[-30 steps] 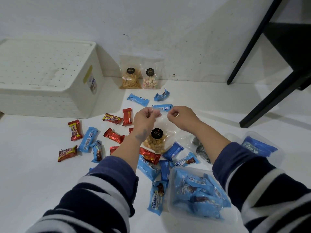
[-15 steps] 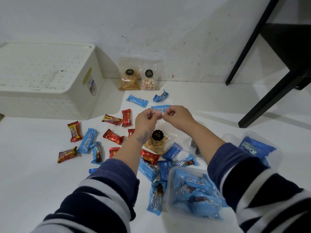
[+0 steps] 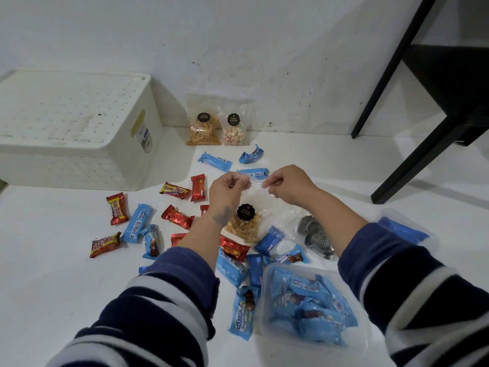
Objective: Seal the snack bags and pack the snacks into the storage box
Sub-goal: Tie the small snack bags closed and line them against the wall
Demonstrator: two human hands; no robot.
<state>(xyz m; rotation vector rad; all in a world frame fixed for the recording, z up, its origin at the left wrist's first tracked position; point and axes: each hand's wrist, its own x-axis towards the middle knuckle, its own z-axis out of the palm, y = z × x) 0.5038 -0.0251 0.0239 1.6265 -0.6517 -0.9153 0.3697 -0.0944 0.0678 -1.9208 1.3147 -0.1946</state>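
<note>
- We pinch the top edge of a clear bag [image 3: 244, 223] with both hands: the left hand [image 3: 227, 188] grasps its left corner, the right hand [image 3: 287, 185] its right corner, fingertips closed on the plastic.
- The bag hangs between our hands above the middle of the white surface [image 3: 53, 287]; it holds pale nuts and wears a round black sticker.
- A white perforated box [image 3: 79, 128] sits at the far left edge against the wall, bottom up or lidded; we cannot tell which.
- Two more clear bags stand against the wall beside the box: a sticks bag [image 3: 203, 127] and a puffs bag [image 3: 234, 129], touching each other.
- Red bars [image 3: 177, 217] and blue bars [image 3: 137, 222] lie scattered around our forearms.
- A clear tub [image 3: 312, 308] full of blue packets sits near the front edge, under our right sleeve.
- A crumpled bag of dark swirled cookies [image 3: 315, 235] lies just beside our right forearm.
</note>
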